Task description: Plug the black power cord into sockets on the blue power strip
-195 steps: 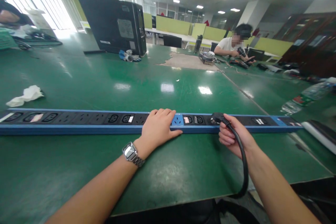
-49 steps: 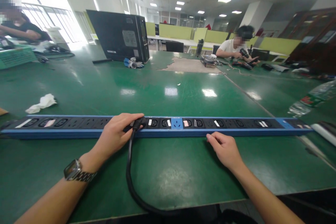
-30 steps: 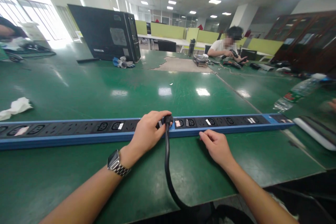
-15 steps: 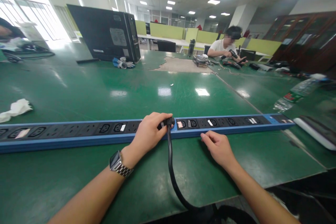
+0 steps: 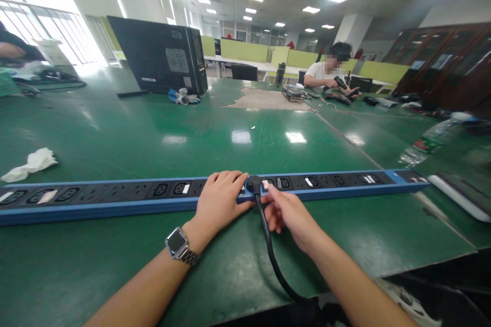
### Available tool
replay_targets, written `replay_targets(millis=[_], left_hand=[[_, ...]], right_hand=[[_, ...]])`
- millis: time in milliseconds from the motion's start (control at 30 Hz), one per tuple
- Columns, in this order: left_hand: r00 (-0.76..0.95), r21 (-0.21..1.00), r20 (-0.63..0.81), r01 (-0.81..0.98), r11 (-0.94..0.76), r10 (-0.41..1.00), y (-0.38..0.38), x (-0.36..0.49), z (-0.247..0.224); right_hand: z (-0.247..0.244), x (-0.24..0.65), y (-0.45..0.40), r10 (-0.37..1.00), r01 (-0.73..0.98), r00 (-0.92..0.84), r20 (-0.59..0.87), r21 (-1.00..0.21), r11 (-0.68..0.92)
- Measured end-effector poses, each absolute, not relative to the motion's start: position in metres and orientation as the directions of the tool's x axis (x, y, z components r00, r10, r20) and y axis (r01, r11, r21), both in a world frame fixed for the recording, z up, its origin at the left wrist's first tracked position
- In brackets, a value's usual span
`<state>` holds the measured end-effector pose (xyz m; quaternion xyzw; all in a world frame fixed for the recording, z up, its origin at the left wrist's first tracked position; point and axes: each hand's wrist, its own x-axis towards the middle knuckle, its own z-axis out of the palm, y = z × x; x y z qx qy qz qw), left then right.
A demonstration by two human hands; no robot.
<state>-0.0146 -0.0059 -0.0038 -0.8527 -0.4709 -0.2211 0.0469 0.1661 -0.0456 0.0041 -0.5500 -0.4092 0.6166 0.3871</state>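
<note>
A long blue power strip (image 5: 126, 212) with black sockets lies across the green table before me. My left hand (image 5: 220, 200), with a watch on its wrist, is closed over the strip, fingers across its top and thumb along the near side. Just right of that thumb, a black plug (image 5: 253, 184) stands at the middle of the strip; whether it is fully seated I cannot tell. Its thick black cable (image 5: 273, 258) runs down over the table edge. My right hand (image 5: 290, 214) is beside the plug and cable, fingers loosely curled and apart, holding nothing.
A black computer tower (image 5: 161, 56) stands at the back left, gloves (image 5: 184, 96) beside it. Crumpled tissue (image 5: 34, 163) lies left. A plastic bottle (image 5: 433, 140) and a white-edged dark object (image 5: 458, 196) are on the right. Another person (image 5: 326, 71) sits across the table.
My left hand has let go of the plug and now lies on the power strip to its left. My right hand has moved left and come close to the plug and cable.
</note>
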Motion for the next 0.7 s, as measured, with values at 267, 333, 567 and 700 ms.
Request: replay_targets(millis=[267, 333, 567, 700], left_hand=[[0.465, 0.098, 0.421, 0.83, -0.549, 0.779, -0.009, -0.015, -0.004], [0.465, 0.097, 0.42, 0.831, -0.548, 0.779, -0.009, -0.015, -0.004], [0.458, 0.106, 0.426, 0.831, -0.546, 0.78, -0.007, -0.015, -0.007], [0.465, 0.102, 0.429, 0.827, -0.553, 0.774, -0.007, -0.015, -0.006]], right_hand=[[0.062, 0.17, -0.033, 0.972, -0.445, -0.069, -0.226, -0.865, -0.232], [0.066, 0.2, -0.037, 0.97, -0.442, -0.03, -0.24, -0.867, -0.229], [0.032, 0.262, -0.034, 0.842, -0.356, -0.058, -0.537, -0.776, -0.52], [0.024, 0.261, -0.028, 0.839, -0.272, -0.074, -0.538, -0.799, -0.536]])
